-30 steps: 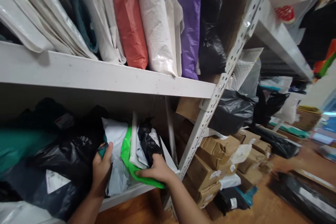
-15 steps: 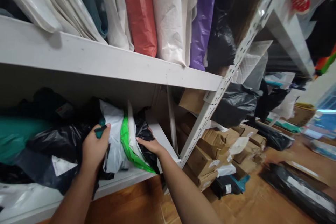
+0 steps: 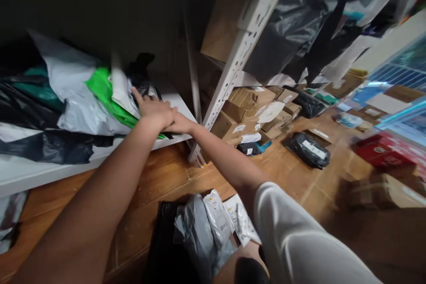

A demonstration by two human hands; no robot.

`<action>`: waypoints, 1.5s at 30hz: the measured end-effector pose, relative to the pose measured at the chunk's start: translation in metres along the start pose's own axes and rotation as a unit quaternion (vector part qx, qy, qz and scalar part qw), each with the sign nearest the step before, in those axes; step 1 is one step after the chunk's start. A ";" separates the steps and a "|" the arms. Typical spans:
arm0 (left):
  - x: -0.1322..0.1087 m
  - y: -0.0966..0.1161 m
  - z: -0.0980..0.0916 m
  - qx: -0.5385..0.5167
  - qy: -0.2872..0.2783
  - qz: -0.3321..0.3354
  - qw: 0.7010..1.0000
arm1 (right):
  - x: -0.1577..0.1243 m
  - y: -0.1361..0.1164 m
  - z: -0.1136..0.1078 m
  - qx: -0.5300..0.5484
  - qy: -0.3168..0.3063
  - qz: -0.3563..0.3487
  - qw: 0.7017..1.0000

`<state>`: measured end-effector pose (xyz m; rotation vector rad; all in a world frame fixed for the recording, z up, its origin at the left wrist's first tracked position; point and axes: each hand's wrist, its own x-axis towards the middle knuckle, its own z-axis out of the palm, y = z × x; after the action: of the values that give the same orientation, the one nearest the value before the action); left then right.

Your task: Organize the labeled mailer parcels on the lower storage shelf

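Observation:
My left hand (image 3: pixel 155 113) reaches to the right end of the low shelf (image 3: pixel 179 95), its fingers stretched over a black plastic parcel (image 3: pixel 146 82). My right hand (image 3: pixel 181 123) is at the same parcel's front, touching or overlapping my left hand; its fingers are mostly hidden. Beside them, leaning left, are a narrow white parcel (image 3: pixel 120 84), a bright green parcel (image 3: pixel 108 97) and a larger pale grey mailer bag (image 3: pixel 81 106). Whether either hand grips the black parcel does not show clearly.
A perforated white post (image 3: pixel 229 71) stands right of my hands. Cardboard boxes (image 3: pixel 246 102) are piled beyond it. Grey plastic parcels (image 3: pixel 198 222) lie on the floor below me. A black wrapped parcel (image 3: pixel 308 150) and a red box (image 3: pixel 382 148) are further right.
The view has tilted down and right. My left hand has left the grey mailer's left side and come across to my right hand. The parcels now lean further left.

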<state>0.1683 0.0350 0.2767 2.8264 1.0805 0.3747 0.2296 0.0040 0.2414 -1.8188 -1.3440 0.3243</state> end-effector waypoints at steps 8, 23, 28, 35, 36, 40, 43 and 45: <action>-0.016 -0.021 0.015 0.118 0.068 0.020 0.991 | -0.307 0.181 -0.049 -0.248 -0.193 0.277 0.908; -0.227 0.085 0.194 -0.051 -0.390 0.168 0.904 | -0.426 0.321 -0.085 -0.214 -0.250 0.482 0.812; -0.250 0.060 0.240 -0.115 -0.238 0.150 0.953 | -0.446 0.329 -0.101 -0.091 -0.225 0.517 0.821; -0.271 0.056 0.258 -0.282 -0.310 -0.395 0.817 | -0.438 0.329 -0.063 -0.049 -0.078 0.583 0.807; -0.272 0.057 0.258 -0.347 -0.340 -0.451 0.749 | -0.436 0.327 -0.063 -0.010 -0.079 0.586 0.807; -0.273 0.062 0.257 -0.484 -0.324 -0.483 0.654 | -0.424 0.317 -0.093 0.213 -0.150 0.563 0.784; -0.279 0.062 0.266 -0.489 -0.326 -0.463 0.664 | -0.406 0.308 -0.111 0.352 -0.195 0.531 0.746; -0.283 0.063 0.274 -0.486 -0.339 -0.465 0.658 | -0.389 0.302 -0.097 0.404 -0.199 0.506 0.736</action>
<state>0.0761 -0.2003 -0.0318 1.0501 1.3317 -0.1868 0.3387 -0.4089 -0.0220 -1.5239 -0.1443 1.6623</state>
